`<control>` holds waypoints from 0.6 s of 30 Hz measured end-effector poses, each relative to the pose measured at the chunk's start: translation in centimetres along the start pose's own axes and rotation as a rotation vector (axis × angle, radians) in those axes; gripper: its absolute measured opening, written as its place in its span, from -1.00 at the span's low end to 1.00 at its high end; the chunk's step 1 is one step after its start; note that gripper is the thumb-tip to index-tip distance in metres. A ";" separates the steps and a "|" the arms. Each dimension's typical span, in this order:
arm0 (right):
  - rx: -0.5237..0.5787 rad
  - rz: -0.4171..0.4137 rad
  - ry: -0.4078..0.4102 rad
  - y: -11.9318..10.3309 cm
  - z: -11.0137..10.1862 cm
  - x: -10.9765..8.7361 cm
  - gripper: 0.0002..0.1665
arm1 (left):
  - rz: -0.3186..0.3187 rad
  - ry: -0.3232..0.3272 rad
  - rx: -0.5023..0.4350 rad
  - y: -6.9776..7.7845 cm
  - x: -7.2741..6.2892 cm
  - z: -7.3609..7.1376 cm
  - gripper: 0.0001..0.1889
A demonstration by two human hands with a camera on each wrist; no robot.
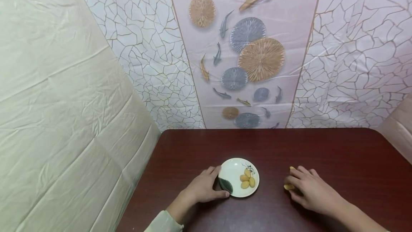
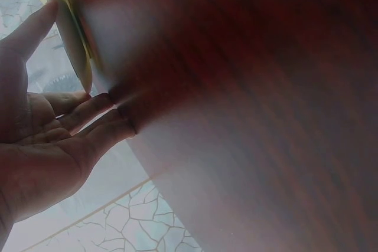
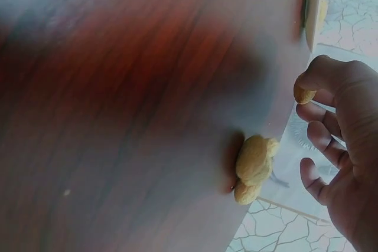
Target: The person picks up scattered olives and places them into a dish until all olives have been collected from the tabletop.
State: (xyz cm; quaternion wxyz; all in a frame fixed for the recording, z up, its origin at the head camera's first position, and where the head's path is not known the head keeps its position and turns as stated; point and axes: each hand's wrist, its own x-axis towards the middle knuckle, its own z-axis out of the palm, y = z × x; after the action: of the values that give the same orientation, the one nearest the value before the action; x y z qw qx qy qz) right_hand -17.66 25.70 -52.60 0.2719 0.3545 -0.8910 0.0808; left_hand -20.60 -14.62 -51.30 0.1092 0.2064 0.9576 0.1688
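A small round white plate (image 1: 232, 169) with a dark green patch and a floral print sits on the table. Several tan, oval nut-like pieces (image 1: 252, 182) lie together on its right side. My left hand (image 1: 202, 187) holds the plate's left edge, thumb at the near rim and fingertips at the far-left rim. To the right of the plate, my right hand (image 1: 309, 191) pinches one nut-like piece (image 3: 304, 91) between thumb and index finger, the other fingers loosely bent. More such pieces (image 3: 253, 166) rest in a cluster on the table by that hand, mostly hidden in the head view.
The dark red-brown table (image 1: 199, 146) has rounded far corners. Behind it hangs a patterned cloth (image 1: 267, 56) with fish and round leaf shapes. A pale quilted cloth wall (image 1: 64, 99) stands along the left side, and another pale panel (image 1: 399, 128) rises at the right.
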 end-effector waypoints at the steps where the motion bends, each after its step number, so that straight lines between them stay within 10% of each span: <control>1: 0.003 -0.003 0.004 -0.1 0.0 0.1 -0.47 | -0.001 0.000 0.000 0.0 0.0 0.0 0.16; 18: 0.073 -0.029 -0.003 -1.6 0.2 2.3 -0.52 | 0.001 0.002 0.003 0.2 -0.2 -0.2 0.15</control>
State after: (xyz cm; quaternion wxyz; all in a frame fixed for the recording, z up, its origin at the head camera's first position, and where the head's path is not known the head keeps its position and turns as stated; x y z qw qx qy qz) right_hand -18.03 23.10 -51.63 0.2586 0.3770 -0.8827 0.1090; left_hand -20.40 -14.59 -51.01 0.1080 0.2070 0.9578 0.1676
